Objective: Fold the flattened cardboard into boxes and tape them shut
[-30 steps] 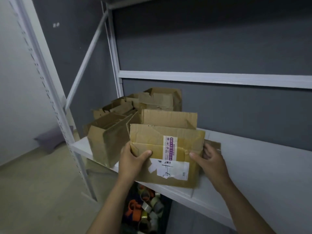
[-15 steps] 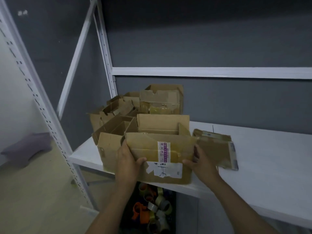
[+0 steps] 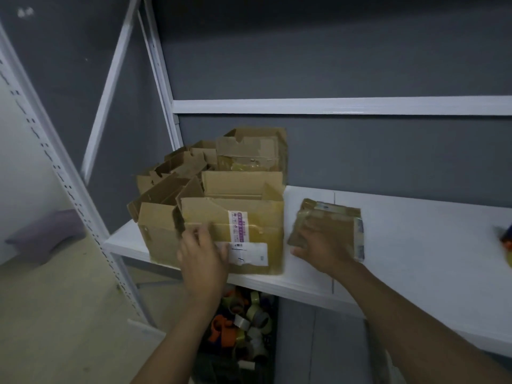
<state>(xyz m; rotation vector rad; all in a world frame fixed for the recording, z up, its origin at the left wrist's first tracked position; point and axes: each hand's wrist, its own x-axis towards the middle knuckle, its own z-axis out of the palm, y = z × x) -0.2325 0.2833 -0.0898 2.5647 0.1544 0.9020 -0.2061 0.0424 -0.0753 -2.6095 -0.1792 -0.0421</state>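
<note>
One erected box (image 3: 232,234) parked on shelf (image 3: 415,245); right hand (image 3: 321,245) has shifted onto flattened cardboard (image 3: 342,217), left hand (image 3: 203,253) trailing at box; fingers (image 3: 311,231) blurred, grip untellable; next fold likely.

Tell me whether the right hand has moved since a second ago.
Yes. The right hand left the labelled box's right side and went rightward along the white shelf; it now rests on the flattened cardboard lying there.

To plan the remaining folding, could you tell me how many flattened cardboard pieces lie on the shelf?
1: the flattened cardboard lies on the shelf right of the labelled box, under the right hand. Others may hide behind the other boxes.
</note>
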